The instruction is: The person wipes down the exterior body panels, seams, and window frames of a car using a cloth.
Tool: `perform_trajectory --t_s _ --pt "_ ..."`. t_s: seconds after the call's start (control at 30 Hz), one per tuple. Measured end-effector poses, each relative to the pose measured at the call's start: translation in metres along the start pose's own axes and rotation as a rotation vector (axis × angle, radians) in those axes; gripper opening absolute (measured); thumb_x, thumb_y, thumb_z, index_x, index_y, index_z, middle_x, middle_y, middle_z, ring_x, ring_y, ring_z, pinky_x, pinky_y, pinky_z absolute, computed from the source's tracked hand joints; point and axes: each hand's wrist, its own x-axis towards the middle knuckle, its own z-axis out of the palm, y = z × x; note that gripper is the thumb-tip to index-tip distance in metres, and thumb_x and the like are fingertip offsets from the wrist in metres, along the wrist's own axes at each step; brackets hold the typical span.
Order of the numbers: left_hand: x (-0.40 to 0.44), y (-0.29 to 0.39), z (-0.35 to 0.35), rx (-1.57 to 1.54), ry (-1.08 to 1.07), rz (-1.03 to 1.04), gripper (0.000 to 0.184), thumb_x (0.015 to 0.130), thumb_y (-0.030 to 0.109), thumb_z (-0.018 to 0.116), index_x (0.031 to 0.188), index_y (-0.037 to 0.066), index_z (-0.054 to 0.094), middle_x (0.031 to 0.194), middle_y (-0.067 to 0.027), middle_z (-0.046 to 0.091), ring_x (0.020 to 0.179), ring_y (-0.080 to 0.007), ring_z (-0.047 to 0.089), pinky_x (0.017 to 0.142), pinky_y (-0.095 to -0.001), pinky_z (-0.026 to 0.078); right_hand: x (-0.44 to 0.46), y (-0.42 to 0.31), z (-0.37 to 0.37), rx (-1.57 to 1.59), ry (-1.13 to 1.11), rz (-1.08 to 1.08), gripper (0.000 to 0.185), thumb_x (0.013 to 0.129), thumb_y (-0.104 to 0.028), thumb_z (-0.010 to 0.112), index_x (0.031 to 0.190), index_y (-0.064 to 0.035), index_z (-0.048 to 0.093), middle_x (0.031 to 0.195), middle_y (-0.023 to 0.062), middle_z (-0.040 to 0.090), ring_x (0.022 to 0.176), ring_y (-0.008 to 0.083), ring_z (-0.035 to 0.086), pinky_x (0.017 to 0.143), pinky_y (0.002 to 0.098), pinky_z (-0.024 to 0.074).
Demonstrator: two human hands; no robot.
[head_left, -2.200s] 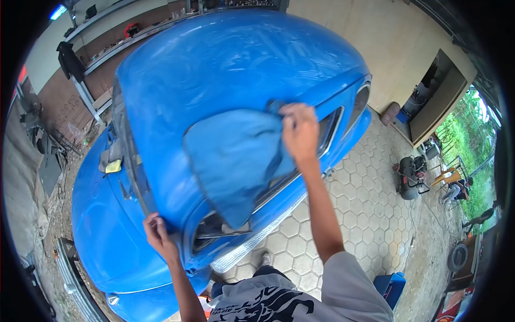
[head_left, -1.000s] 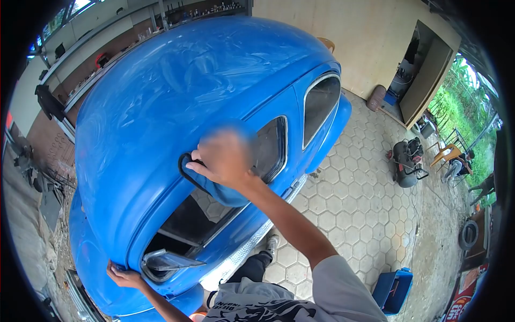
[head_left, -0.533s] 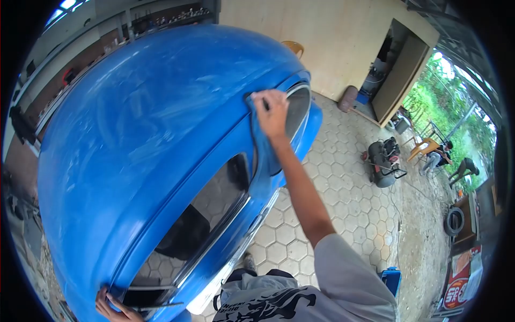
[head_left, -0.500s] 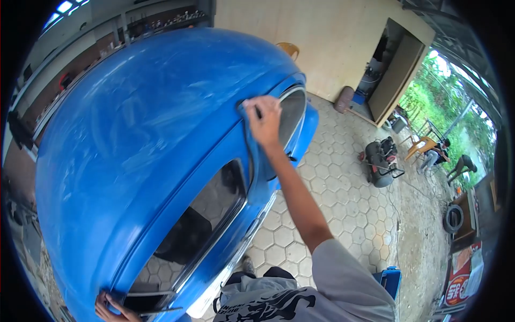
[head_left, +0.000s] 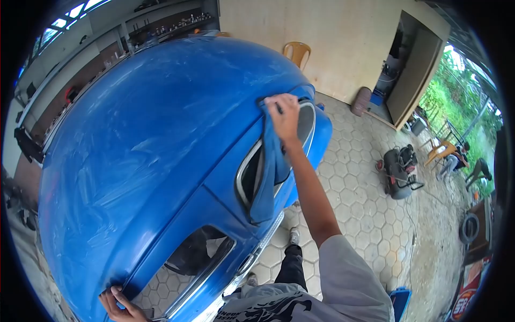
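Observation:
A rounded blue car [head_left: 145, 134] with whitish smears on its roof fills the left and middle of the view. My right hand [head_left: 285, 115] is closed on a blue cloth [head_left: 265, 182] at the roof's edge, above the rear side window. The cloth hangs down over that window and the panel beside it. Low on the left, my left hand [head_left: 120, 307] rests with parted fingers on the roof edge near the front of the door window [head_left: 198, 252]; nothing shows in it.
Behind the car stand an orange chair [head_left: 296, 53] and shelves [head_left: 171, 27] with bottles. To the right are an air compressor [head_left: 398, 174], a doorway, a tyre [head_left: 469, 228] and a blue bin [head_left: 400, 301]. Two people are at the far right, near another chair.
My right hand and the cloth have moved along the roof edge toward the car's rear. My left hand has also shifted along the car, and the view has moved with my body.

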Motion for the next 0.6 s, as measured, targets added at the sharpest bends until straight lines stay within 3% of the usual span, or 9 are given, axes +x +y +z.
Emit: perform_trajectory --t_s 0.1,0.13,0.23,0.27,0.37,0.43,0.6 --pt "-0.011 0.009 0.016 0.183 0.082 0.038 0.031 0.100 0.022 0.050 0.092 -0.006 0.063 0.087 -0.0160 0.063 0.085 -0.0328 0.054 0.082 -0.0428 0.043 0.025 0.082 0.003 -0.016 0.038 0.198 0.009 0.084 -0.022 0.071 0.082 -0.0134 0.072 0.087 0.0031 0.069 0.096 0.0260 0.057 0.087 0.0401 0.0388" --pt "-0.017 0.021 0.021 0.265 0.079 -0.030 0.030 0.100 0.023 0.051 0.101 -0.005 0.064 0.099 -0.0173 0.064 0.097 -0.0342 0.055 0.087 -0.0439 0.043 0.032 0.101 0.003 0.005 0.027 0.192 0.009 0.085 -0.020 0.070 0.083 -0.0117 0.071 0.087 0.0057 0.068 0.094 0.0273 0.058 0.086 0.0401 0.0389" --pt "-0.020 0.082 0.050 0.398 0.136 0.044 0.030 0.100 0.023 0.051 0.105 -0.004 0.063 0.106 -0.0176 0.062 0.103 -0.0340 0.054 0.090 -0.0442 0.042 0.027 0.123 0.008 0.159 0.033 0.105 0.008 0.086 -0.018 0.069 0.085 -0.0104 0.069 0.089 0.0065 0.068 0.092 0.0281 0.058 0.086 0.0397 0.0389" --pt "-0.021 0.104 0.065 0.377 0.153 -0.017 0.030 0.099 0.024 0.053 0.107 -0.003 0.063 0.106 -0.0171 0.062 0.105 -0.0338 0.054 0.091 -0.0446 0.042 0.026 0.125 0.006 0.198 0.037 0.060 0.008 0.085 -0.018 0.069 0.085 -0.0099 0.068 0.090 0.0062 0.067 0.092 0.0280 0.057 0.086 0.0397 0.0387" --pt "-0.003 0.184 0.113 0.290 0.129 -0.014 0.027 0.098 0.022 0.053 0.103 -0.002 0.063 0.101 -0.0165 0.062 0.100 -0.0340 0.054 0.090 -0.0447 0.041 0.030 0.130 -0.012 0.270 -0.099 0.061 0.009 0.084 -0.018 0.070 0.086 -0.0103 0.066 0.093 0.0037 0.067 0.096 0.0273 0.056 0.087 0.0401 0.0375" --pt "0.022 0.267 0.168 0.211 0.024 0.090 0.020 0.095 0.018 0.053 0.094 0.000 0.063 0.093 -0.0145 0.060 0.087 -0.0329 0.053 0.084 -0.0413 0.041 0.046 0.160 -0.017 0.325 -0.183 -0.055 0.010 0.083 -0.020 0.071 0.088 -0.0115 0.068 0.094 0.0029 0.067 0.099 0.0266 0.055 0.088 0.0402 0.0359" --pt "0.042 0.365 0.242 0.103 -0.034 0.158 0.013 0.091 0.011 0.056 0.086 -0.001 0.058 0.083 -0.0118 0.056 0.080 -0.0294 0.048 0.075 -0.0403 0.040 0.044 0.269 0.003 0.243 -0.081 0.177 0.012 0.085 -0.022 0.070 0.089 -0.0112 0.069 0.097 0.0032 0.068 0.101 0.0259 0.053 0.089 0.0393 0.0342"
